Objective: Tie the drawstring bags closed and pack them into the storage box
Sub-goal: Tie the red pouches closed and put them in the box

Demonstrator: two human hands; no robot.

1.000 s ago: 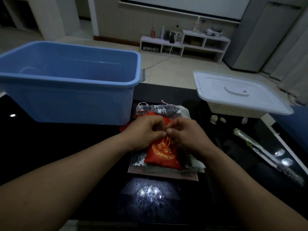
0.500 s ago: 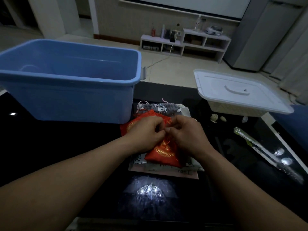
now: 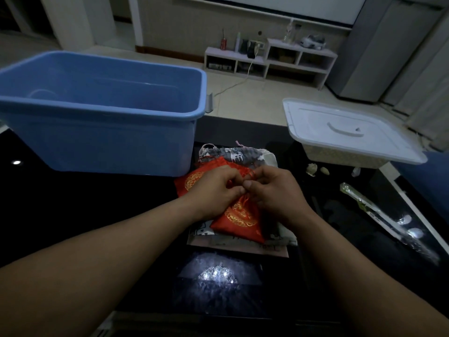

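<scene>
The black desk (image 3: 73, 227) spreads under everything, glossy, with a lamp's glare on it close to me. At its far left stands the blue box (image 3: 102, 142), open-topped, its near wall rising just beyond the bags. Far right sits a pale basket (image 3: 345, 158) under a white lid (image 3: 340, 127), well apart from my work. Between them lies a flat pile of bags: a grey bag (image 3: 238, 153) at the back, a second red one (image 3: 192, 182) poking out under my left wrist, just beside the box's corner, and on top the red bag (image 3: 243, 220) with gold print, its body running toward me. Its mouth is right under my hands. My left fingers (image 3: 228, 177) and right fingers (image 3: 266, 175) are curled in and meet thumb to thumb over it, both pinching the red cord (image 3: 248, 171), which loops up between them. My knuckles hide the mouth, so I cannot tell whether a knot has formed. To the right a long wrapped stick (image 3: 379, 215) lies slantwise on the desk, and a few small pale bits (image 3: 312, 169) rest near the basket's foot, all clear of my arms.
</scene>
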